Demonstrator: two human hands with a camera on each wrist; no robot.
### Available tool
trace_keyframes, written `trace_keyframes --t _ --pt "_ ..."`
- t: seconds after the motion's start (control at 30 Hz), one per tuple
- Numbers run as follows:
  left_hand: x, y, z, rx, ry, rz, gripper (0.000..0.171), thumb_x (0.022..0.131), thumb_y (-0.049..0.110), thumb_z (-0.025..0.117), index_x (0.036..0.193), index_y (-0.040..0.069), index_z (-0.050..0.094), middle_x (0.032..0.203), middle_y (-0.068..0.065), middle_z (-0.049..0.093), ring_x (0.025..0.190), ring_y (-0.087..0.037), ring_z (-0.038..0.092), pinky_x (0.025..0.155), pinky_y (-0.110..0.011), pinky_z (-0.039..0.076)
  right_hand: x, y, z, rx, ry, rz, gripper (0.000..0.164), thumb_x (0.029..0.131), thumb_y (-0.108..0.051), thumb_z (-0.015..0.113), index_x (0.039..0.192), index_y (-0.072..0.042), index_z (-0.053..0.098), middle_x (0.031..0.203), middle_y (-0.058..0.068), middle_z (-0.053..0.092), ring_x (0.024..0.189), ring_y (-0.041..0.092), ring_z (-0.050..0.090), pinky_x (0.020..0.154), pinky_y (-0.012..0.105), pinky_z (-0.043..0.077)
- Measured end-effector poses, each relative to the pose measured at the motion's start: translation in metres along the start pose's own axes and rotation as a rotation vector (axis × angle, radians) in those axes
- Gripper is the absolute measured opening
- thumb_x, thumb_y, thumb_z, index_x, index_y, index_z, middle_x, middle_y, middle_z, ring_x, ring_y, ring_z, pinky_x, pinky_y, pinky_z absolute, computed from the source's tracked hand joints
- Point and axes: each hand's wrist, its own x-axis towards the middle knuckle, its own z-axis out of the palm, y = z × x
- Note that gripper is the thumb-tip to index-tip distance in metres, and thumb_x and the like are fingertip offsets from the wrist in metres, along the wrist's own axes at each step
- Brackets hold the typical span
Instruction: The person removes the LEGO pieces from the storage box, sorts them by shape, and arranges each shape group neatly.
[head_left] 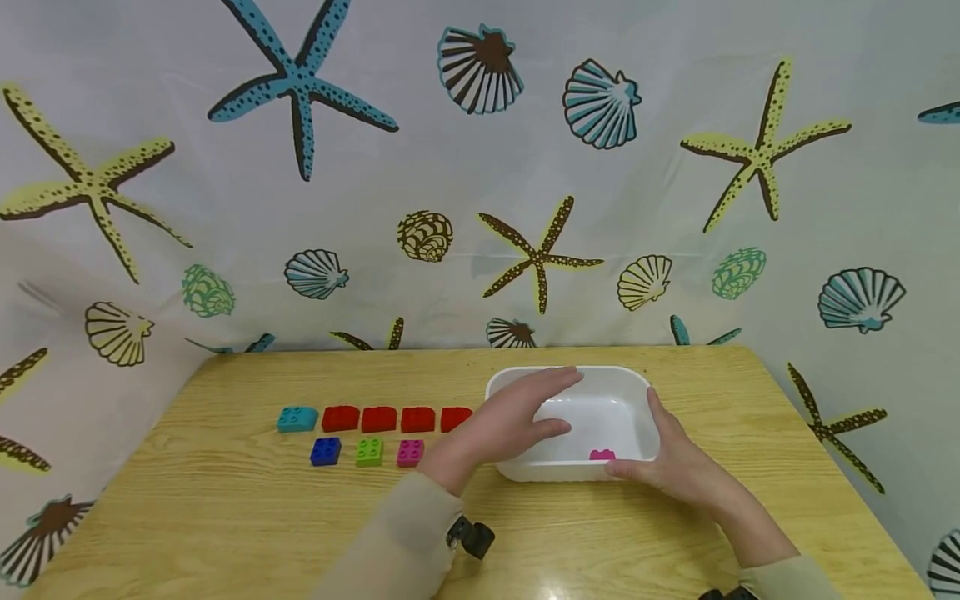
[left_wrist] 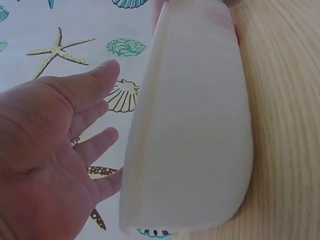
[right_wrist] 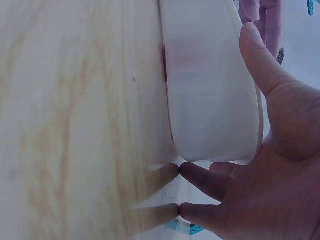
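A white plastic tub (head_left: 540, 472) stands on the table with a pink toy brick (head_left: 602, 455) inside, near its front wall. Over the tub's left part hovers my left hand (head_left: 510, 421), its fingers stretched out and the thumb apart from them, holding nothing. In the left wrist view that hand's palm and spread fingers show beside the tub's wall. My right hand (head_left: 686, 467) holds the tub at its right front corner, thumb on the front rim and fingers along the right end. Low fingertips (right_wrist: 187, 170) of this hand touch the tabletop in the right wrist view.
Left of the tub lie several red bricks (head_left: 378, 418) in a row, the rightmost partly behind my left hand, with a light-blue brick (head_left: 297, 419) at the row's end. In front are dark-blue (head_left: 326, 451), green (head_left: 369, 452) and pink bricks (head_left: 410, 452). A patterned curtain (head_left: 420, 308) closes the back.
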Motion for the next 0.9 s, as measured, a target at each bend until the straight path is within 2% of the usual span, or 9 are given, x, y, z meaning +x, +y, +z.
trace_keyframes --t 0.13,0.27,0.57,0.73,0.9 --pt "0.008 0.001 0.006 0.022 -0.060 0.017 0.070 0.104 0.019 0.079 0.167 0.015 0.049 0.172 -0.004 0.047 0.160 -0.025 0.041 0.131 -0.044 0.032 -0.001 0.000 0.000 0.005 -0.004 -0.006 0.142 0.090 -0.053 0.090 0.174 -0.004 -0.014 0.178 0.032 0.008 0.156 0.057 0.027 0.122 0.077 0.030" --pt "0.014 0.000 0.012 0.032 -0.114 0.002 0.067 0.104 0.022 0.079 0.165 0.018 0.053 0.170 0.000 0.050 0.158 -0.020 0.043 0.130 -0.041 0.034 -0.002 0.001 0.000 0.008 -0.006 -0.008 0.142 0.090 -0.054 0.090 0.174 -0.005 -0.013 0.179 0.031 0.008 0.156 0.057 0.028 0.122 0.077 0.030" --pt "0.026 -0.004 0.020 -0.033 -0.221 0.006 0.064 0.104 0.021 0.080 0.164 0.023 0.056 0.167 0.007 0.053 0.156 -0.014 0.046 0.128 -0.037 0.036 0.000 0.000 -0.002 -0.013 -0.008 -0.009 0.143 0.090 -0.054 0.090 0.173 -0.004 -0.015 0.179 0.032 0.007 0.156 0.058 0.026 0.122 0.078 0.029" --pt "0.030 -0.005 0.023 -0.075 -0.278 -0.030 0.061 0.105 0.022 0.080 0.162 0.028 0.059 0.165 0.010 0.054 0.154 -0.013 0.047 0.127 -0.038 0.038 0.000 0.001 -0.002 -0.022 -0.004 -0.024 0.143 0.090 -0.055 0.090 0.173 -0.003 -0.015 0.178 0.033 0.007 0.157 0.058 0.025 0.122 0.077 0.030" --pt "0.033 -0.006 0.027 -0.085 -0.321 -0.028 0.056 0.107 0.024 0.077 0.160 0.027 0.061 0.163 0.010 0.056 0.151 -0.014 0.051 0.126 -0.035 0.039 -0.001 0.001 -0.001 -0.010 0.000 -0.036 0.144 0.089 -0.053 0.091 0.174 -0.003 -0.013 0.178 0.032 0.008 0.157 0.057 0.025 0.123 0.076 0.030"
